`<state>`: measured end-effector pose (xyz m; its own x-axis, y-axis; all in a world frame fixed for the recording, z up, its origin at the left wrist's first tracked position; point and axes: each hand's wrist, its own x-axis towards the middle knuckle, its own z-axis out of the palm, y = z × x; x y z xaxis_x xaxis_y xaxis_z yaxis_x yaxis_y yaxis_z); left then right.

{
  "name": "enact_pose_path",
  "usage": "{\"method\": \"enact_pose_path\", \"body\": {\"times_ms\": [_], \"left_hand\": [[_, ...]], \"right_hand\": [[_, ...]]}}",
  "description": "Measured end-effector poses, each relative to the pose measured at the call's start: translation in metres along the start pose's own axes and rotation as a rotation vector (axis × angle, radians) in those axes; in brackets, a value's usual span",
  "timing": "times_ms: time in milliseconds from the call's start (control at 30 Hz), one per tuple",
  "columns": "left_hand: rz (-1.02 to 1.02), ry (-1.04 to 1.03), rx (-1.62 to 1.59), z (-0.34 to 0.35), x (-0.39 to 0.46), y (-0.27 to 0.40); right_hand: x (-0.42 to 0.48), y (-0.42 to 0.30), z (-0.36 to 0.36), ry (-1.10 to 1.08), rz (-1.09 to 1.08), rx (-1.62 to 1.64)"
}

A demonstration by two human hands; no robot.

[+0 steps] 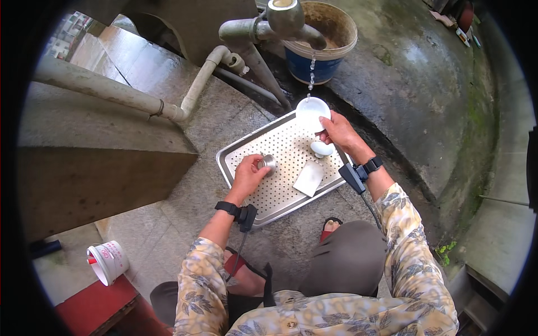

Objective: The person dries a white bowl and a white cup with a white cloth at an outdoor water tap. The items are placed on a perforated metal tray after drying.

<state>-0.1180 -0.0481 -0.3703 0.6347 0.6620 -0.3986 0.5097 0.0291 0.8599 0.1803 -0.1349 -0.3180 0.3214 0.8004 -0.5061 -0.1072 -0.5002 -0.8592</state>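
My right hand [336, 131] grips a small white bowl [312, 112] by its near right edge, under the metal tap [290, 30]. A thin, broken stream of water [312, 71] falls from the spout to the bowl's far rim. In my left hand [249, 174] is a small round metal cup-like piece [268, 164], held over the left part of the perforated metal tray [273, 197]. A white lid-shaped piece with a knob-like foot [322, 148] rests on the tray, just below my right hand. Nearer to me on the tray lies a white rectangular pad [309, 178].
Behind the tap stands a dirty blue-and-white bucket [315, 63]. A pale pipe [105, 90] runs along a concrete block [105, 180] at the left. A small white printed bucket [108, 261] sits by a red board [98, 302]. Wet paving surrounds the tray.
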Motion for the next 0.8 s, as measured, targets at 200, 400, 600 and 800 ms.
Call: {"method": "enact_pose_path", "body": {"times_ms": [200,400,600,800], "left_hand": [[-0.113,-0.123,-0.985,0.007,0.017,0.028],[-0.142,-0.212,-1.141,0.025,0.015,0.036],[0.025,-0.079,0.507,-0.005,-0.007,0.015],[0.124,0.056,0.713,-0.011,-0.027,0.019]], "right_hand": [[-0.014,-0.015,0.003,0.094,-0.093,-0.093],[-0.027,-0.028,0.014,0.17,-0.297,-0.382],[-0.013,-0.019,0.016,0.177,-0.325,-0.46],[-0.005,-0.014,0.016,0.019,-0.138,-0.276]]}}
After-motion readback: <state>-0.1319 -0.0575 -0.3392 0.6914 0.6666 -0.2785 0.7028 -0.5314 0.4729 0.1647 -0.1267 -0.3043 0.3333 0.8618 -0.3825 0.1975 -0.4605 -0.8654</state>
